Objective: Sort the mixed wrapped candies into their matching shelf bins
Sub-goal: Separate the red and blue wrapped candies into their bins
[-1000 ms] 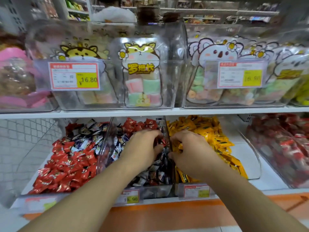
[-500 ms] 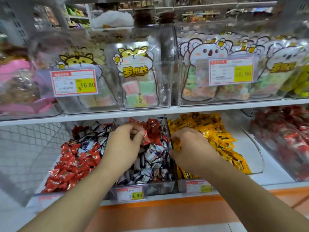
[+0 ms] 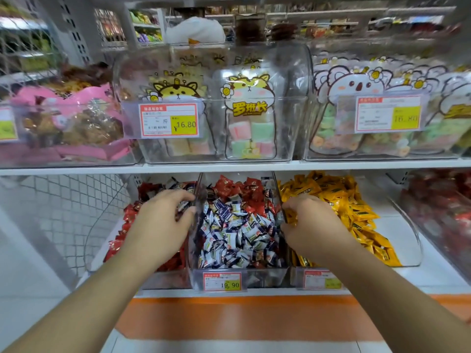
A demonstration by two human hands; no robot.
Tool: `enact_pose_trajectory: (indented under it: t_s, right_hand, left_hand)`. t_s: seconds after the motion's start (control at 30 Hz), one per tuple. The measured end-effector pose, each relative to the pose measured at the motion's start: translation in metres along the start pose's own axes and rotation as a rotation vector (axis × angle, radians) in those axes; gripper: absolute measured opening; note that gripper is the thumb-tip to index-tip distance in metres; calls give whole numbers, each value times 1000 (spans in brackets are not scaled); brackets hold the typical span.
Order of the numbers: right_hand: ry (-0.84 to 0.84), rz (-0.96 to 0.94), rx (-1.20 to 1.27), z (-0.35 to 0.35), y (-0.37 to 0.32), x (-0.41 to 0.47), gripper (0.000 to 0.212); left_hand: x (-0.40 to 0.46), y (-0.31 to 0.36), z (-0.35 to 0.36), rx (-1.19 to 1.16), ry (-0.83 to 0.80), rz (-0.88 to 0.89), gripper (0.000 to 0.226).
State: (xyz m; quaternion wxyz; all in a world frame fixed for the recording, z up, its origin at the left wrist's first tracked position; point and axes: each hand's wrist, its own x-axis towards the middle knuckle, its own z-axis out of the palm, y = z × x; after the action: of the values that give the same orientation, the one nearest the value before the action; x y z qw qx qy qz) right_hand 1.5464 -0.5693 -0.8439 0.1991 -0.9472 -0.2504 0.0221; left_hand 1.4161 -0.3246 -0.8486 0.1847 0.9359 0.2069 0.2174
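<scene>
Left hand (image 3: 163, 225) shifted from middle bin to left bin; right hand (image 3: 309, 226) barely moved.
Left fingers loosely curled over red candies (image 3: 119, 247), hold unclear; right pinches yellow candies (image 3: 356, 207) at divider. Mixed candies (image 3: 237, 230) between both hands, equally near.

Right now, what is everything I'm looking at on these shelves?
Red candies: many, red, left lower bin.
Blue-white candies: many, red ones behind, middle lower bin.
Yellow candies: many, right lower bin.
Dark red candies: many, blurred, far-right bin.
Marshmallow bags: several, pastel, upper bins.
Pink snack bags: some, upper left.
Price tags: several, red and yellow, bin fronts.
Left hand: over left bin.
Right hand: gripping yellow candies.
</scene>
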Motion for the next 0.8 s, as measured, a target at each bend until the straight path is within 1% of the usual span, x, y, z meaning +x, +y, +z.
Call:
enact_pose_trajectory:
  t_s: [0.07, 0.17, 0.3, 0.4, 0.47, 0.53, 0.67, 0.8]
  right_hand:
    - [2, -16, 4, -1, 2, 2, 49]
    - [1, -22, 26, -2, 4, 5, 48]
    - [-3, -25, 40, -4, 7, 8, 44]
    - [-6, -39, 53, -6, 9, 10, 30]
    - [-12, -34, 63, -7, 10, 12, 26]
    - [-4, -36, 70, -8, 11, 14, 23]
    - [9, -55, 70, -8, 14, 17, 23]
    - [9, -61, 77, -9, 16, 16, 25]
  left_hand:
    - [3, 15, 13, -17, -40, 107, 25]
    - [13, 42, 39, -74, -129, 206, 28]
    - [41, 71, 82, -97, -224, 235, 36]
    - [61, 80, 111, -44, -280, 274, 47]
    - [73, 80, 126, 1, -293, 298, 52]
    - [83, 77, 138, 1, -288, 283, 48]
    - [91, 73, 152, 6, -271, 213, 23]
    - [86, 75, 150, -66, -185, 225, 15]
